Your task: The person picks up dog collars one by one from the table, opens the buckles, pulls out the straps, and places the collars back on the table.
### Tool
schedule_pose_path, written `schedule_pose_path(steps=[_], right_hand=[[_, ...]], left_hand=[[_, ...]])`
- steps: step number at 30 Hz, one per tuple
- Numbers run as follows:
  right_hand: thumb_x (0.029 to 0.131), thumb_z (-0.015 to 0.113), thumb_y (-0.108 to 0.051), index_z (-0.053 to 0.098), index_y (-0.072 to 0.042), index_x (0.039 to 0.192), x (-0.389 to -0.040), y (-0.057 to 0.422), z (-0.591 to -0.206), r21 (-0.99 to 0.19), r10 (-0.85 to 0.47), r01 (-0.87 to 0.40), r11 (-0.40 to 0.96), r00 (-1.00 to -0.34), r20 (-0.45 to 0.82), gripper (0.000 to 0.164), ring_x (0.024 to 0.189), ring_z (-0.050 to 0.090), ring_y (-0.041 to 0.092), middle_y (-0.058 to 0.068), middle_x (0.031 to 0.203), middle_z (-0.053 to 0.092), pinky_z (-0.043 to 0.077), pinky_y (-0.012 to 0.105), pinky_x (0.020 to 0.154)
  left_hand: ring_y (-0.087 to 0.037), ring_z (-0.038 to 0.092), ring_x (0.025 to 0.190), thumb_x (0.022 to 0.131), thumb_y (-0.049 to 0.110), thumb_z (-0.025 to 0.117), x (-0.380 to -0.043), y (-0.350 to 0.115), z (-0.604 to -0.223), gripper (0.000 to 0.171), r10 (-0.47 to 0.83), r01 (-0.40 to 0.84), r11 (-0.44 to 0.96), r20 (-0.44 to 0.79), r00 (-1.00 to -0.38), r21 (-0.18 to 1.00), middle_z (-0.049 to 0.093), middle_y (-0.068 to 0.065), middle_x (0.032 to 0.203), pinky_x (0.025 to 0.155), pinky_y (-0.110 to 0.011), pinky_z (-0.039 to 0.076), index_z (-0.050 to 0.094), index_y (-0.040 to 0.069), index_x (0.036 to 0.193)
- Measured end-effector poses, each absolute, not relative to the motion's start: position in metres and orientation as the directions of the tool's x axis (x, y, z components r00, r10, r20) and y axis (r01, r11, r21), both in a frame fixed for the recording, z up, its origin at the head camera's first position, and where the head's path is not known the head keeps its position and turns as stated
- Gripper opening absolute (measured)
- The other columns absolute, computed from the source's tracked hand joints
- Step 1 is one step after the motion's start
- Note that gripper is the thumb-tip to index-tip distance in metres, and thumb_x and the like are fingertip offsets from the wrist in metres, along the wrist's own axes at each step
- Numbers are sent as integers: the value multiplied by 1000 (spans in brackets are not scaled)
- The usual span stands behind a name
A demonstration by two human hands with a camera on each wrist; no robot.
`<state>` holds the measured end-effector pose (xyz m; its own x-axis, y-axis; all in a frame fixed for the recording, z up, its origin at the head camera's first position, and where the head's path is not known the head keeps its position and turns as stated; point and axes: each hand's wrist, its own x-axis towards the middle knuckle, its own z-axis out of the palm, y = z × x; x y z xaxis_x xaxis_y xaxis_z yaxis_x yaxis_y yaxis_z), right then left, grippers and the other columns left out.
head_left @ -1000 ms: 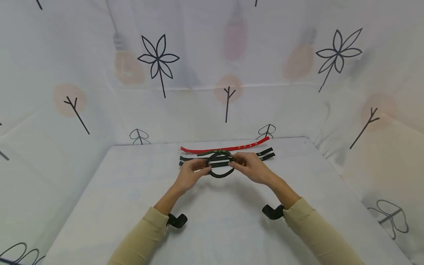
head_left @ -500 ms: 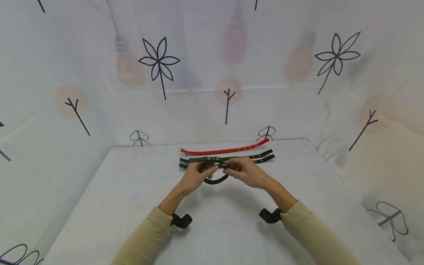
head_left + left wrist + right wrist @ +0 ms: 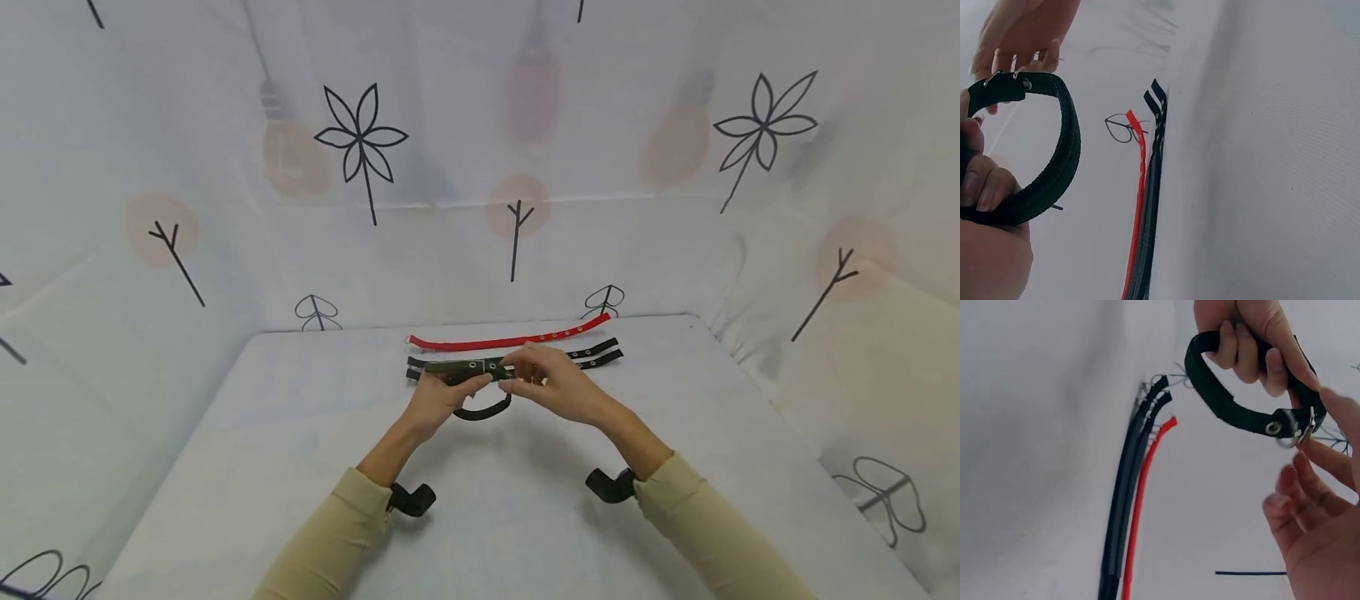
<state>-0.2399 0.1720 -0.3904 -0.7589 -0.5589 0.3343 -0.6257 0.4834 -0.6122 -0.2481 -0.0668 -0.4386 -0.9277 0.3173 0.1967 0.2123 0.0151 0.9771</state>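
A dark green dog collar (image 3: 450, 367), with metal eyelets and a buckle (image 3: 1309, 427), is closed into a loop above the table. My left hand (image 3: 435, 406) grips it, several fingers curled through the loop, as the right wrist view shows. At the buckle end, my right hand (image 3: 561, 387) pinches the collar between thumb and index finger. Its other fingers (image 3: 1307, 494) are spread away from the strap. In the left wrist view the loop of the collar (image 3: 1071, 140) faces the camera. Part of the buckle is hidden behind the right fingertips in the head view.
Beyond the hands lie a red collar (image 3: 480, 343) and two black collars (image 3: 603, 351), stretched out side by side near the far edge of the white table (image 3: 300, 433). A patterned white cloth (image 3: 450, 250) hangs behind and at both sides.
The collar loop has turned from facing the head camera to a tilted position, its eyelet strap now on top. My hands have shifted slightly left and closer together; the right fingers have moved at the buckle.
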Motion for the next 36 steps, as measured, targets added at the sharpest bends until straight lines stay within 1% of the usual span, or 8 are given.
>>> schedule_pose_path(steps=[5, 10, 13, 16, 19, 24, 32, 36], right_hand=[[97, 73, -21, 74, -15, 111, -241, 167, -384, -571, -541, -692, 442, -713, 446, 15, 78, 51, 14, -7, 86, 55, 47, 29, 68], [97, 73, -17, 73, -16, 103, -242, 164, -382, -566, -547, -709, 421, -696, 465, 6, 74, 51, 13, -9, 82, 57, 45, 27, 66], [98, 71, -15, 72, -14, 103, -241, 163, -383, -575, -557, -707, 412, -695, 455, 5, 74, 53, 12, -9, 83, 59, 47, 26, 67], [99, 69, -14, 71, -12, 105, -241, 163, -383, -585, -566, -704, 403, -694, 445, 6, 77, 55, 12, -7, 85, 61, 50, 26, 70], [99, 69, -13, 69, -10, 108, -240, 163, -384, -582, -573, -708, 400, -689, 444, 9, 79, 56, 12, -6, 88, 62, 51, 27, 73], [99, 69, -11, 66, -9, 110, -239, 162, -385, -562, -590, -725, 398, -672, 448, 12, 79, 53, 12, -6, 89, 59, 50, 26, 72], [101, 66, -9, 62, -11, 107, -239, 169, -389, -609, -532, -698, 376, -701, 475, 8, 73, 54, 13, 2, 87, 59, 47, 25, 64], [100, 67, -11, 64, -12, 107, -240, 171, -389, -596, -544, -706, 382, -694, 473, 7, 73, 53, 12, -3, 86, 59, 47, 25, 65]], left_hand=[[-20, 52, 77, 91, 36, 79, -249, -66, -438, 27, 332, 255, 71, 218, -918, 964, 60, -3, 80, 66, -34, 44, 76, 13, 104], [-20, 62, 88, 91, 35, 79, -249, -65, -436, 28, 365, 252, 76, 208, -908, 965, 71, -2, 94, 83, -50, 52, 77, 14, 109], [-17, 58, 81, 91, 32, 80, -249, -65, -434, 27, 393, 242, 52, 203, -897, 969, 67, 0, 87, 76, -42, 51, 77, 14, 111], [-15, 46, 66, 93, 25, 79, -249, -65, -431, 24, 423, 257, 4, 231, -876, 966, 55, 0, 75, 60, -30, 40, 75, 12, 113], [-16, 41, 59, 93, 19, 78, -250, -65, -430, 23, 426, 278, -47, 271, -863, 959, 52, -3, 71, 53, -27, 34, 75, 10, 114], [-15, 48, 68, 91, 20, 80, -249, -63, -429, 23, 346, 287, -69, 293, -891, 955, 66, -2, 83, 57, -27, 39, 77, 8, 110], [-12, 35, 56, 93, 14, 78, -249, -68, -432, 24, 316, 322, -97, 336, -887, 942, 63, -5, 76, 51, -24, 31, 78, 3, 113], [-12, 48, 65, 93, 12, 77, -249, -69, -432, 23, 324, 349, -79, 355, -877, 934, 71, 2, 87, 58, -24, 41, 78, 2, 113]])
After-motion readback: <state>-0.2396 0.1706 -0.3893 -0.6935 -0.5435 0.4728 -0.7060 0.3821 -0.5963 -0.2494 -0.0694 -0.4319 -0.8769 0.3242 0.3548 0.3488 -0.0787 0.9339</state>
